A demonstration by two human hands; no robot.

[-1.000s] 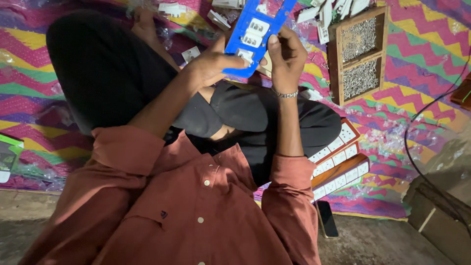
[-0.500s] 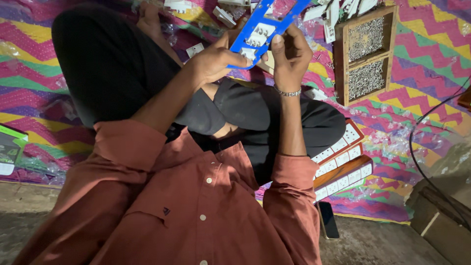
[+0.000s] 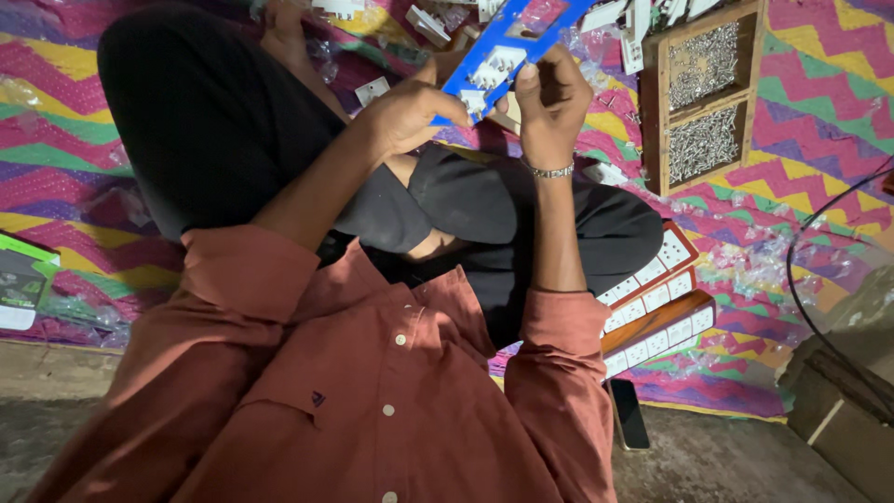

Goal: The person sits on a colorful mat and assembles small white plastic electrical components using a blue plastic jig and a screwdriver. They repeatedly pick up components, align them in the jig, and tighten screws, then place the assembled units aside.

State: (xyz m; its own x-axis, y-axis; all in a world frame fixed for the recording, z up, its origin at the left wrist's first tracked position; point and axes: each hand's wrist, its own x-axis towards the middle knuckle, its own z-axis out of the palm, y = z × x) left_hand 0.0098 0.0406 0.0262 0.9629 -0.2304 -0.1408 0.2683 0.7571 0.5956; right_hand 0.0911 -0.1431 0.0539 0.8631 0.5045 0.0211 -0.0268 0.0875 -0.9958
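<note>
Both hands hold one blue switch plate [image 3: 507, 51] above the crossed legs, its far end running off the top edge of the view. The left hand [image 3: 410, 112] pinches the plate's near end between thumb and fingers; the right hand [image 3: 551, 107] is closed around its edge, thumb pressed on the face. Two white switch modules [image 3: 491, 67] sit in it (more may lie hidden). To the right — well apart — a wooden tray [image 3: 756, 93] holds screws in two compartments, and three finished switch boards [image 3: 652, 298] lie beside the knee on the zigzag mat [image 3: 56, 140].
</note>
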